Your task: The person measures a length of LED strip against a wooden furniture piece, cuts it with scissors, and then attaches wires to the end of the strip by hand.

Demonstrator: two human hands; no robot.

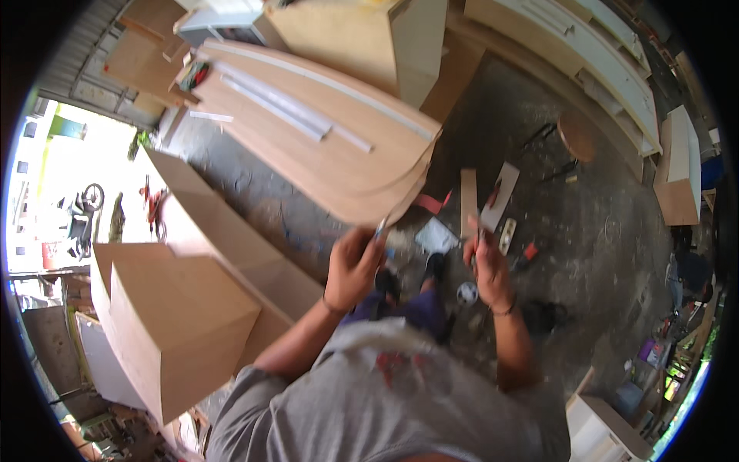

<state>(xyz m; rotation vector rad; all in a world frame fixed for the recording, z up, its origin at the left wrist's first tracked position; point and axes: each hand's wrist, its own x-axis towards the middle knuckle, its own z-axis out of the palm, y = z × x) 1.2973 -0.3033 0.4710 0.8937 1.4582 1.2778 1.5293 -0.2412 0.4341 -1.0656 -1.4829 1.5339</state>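
Left hand partly hides slim item (pale-tipped).

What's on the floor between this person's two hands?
In the head view, a pale sheet shows on the floor between the left hand and right hand; the person's dark shoes show there too, lower down.

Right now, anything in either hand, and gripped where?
Left hand: a slim pale-tipped object, pinched by its near end, tip sticking out. Right hand: too unclear to tell.

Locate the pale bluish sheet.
In the head view, the sheet lies on the floor, seen between the left hand and right hand, just left of the brown strip.
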